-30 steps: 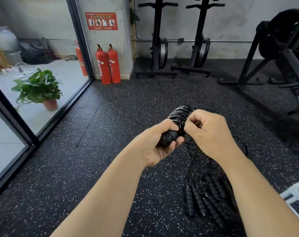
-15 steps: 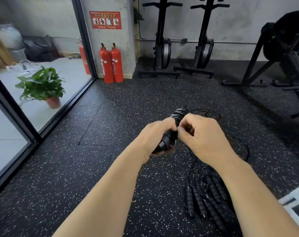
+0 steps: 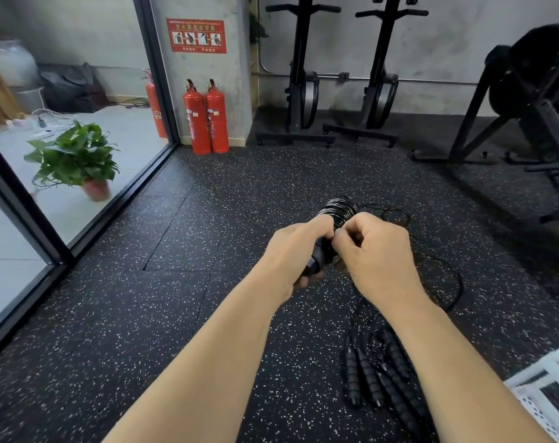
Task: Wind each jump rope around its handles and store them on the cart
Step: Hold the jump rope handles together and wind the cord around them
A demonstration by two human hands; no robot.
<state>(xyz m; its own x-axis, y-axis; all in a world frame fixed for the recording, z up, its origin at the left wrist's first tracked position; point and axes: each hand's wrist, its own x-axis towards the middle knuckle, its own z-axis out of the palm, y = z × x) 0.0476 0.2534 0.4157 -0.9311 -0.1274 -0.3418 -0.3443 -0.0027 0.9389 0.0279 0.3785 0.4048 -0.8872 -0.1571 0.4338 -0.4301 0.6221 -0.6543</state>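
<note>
Gym floor, rubber tiles: left hand grip clamped on the jump rope handles mid-air, right hand grip pinching its cord, coil approx. done, while other ropes lie unwound nr the cart, so most's left.

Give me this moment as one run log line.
phase: winding | left hand grips wound jump rope by handles | right hand pinches its cord | loose jump ropes on floor | cart at lower right

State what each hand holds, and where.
The left hand grips the wound jump rope by the lower part of its handles. The right hand pinches the same rope at the coil's near edge.
</note>
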